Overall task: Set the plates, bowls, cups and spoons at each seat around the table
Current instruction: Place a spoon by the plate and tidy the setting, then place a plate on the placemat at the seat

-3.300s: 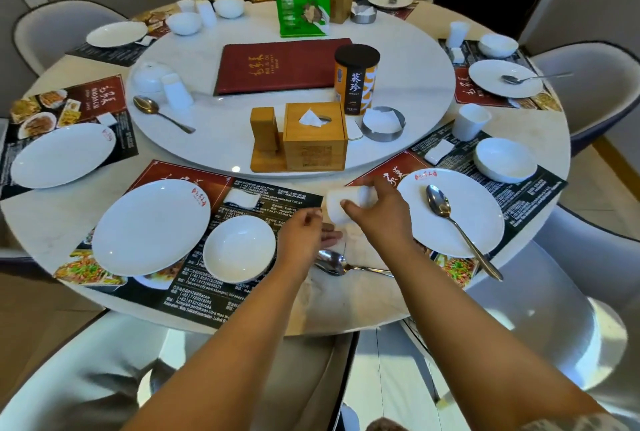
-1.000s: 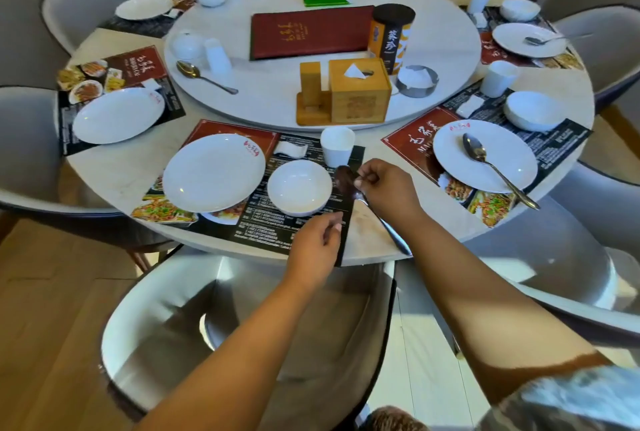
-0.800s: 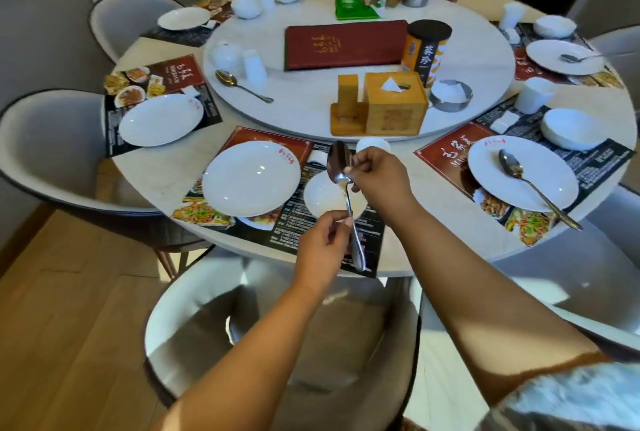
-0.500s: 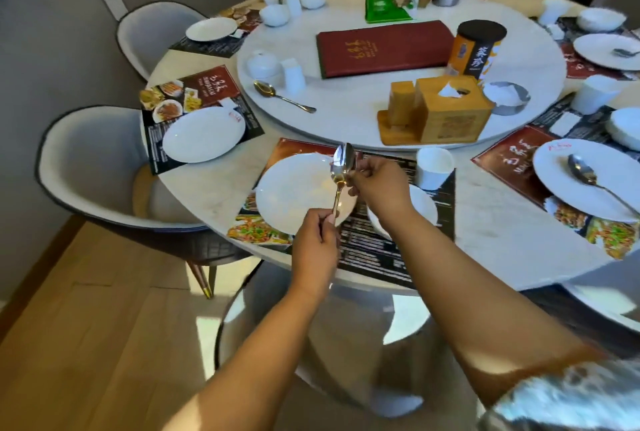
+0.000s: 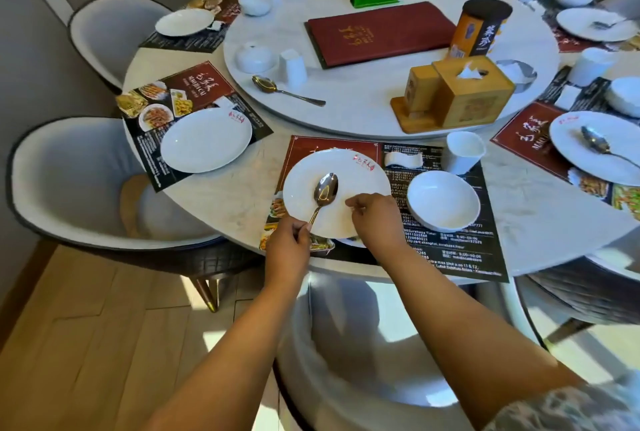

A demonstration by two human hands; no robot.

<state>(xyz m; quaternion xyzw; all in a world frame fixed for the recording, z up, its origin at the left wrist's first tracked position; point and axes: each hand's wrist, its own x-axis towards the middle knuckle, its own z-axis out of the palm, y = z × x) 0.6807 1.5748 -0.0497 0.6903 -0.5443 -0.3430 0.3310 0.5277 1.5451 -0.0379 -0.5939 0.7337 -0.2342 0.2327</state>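
A shiny silver metal spoon (image 5: 325,193) with a gold-toned handle lies bowl-up on the round white ceramic plate (image 5: 336,193) at the nearest seat, its bowl toward the table's centre and its handle running down to the plate's near-left rim. The left hand (image 5: 288,246) pinches the end of that handle between thumb and fingers. The right hand (image 5: 375,219) hovers over the plate's right half with fingers curled loosely and nothing in them.

The plate carries a small red brush-script logo near its far rim; the characters are too small to read. It sits on a black and red printed paper placemat (image 5: 446,250) with dish photos and lines of white contact text, where "Surabaya Timur" can be made out. To the right of the plate on the same mat stand a shallow white ceramic bowl (image 5: 443,200) and, beyond it, a white handleless cup (image 5: 463,152).

The neighbouring placemat on the left (image 5: 194,91) shows "MAOJIA CAI" under red calligraphy. A dark red leather-look menu (image 5: 381,32) with gold characters lies on the round white marble turntable (image 5: 363,98).
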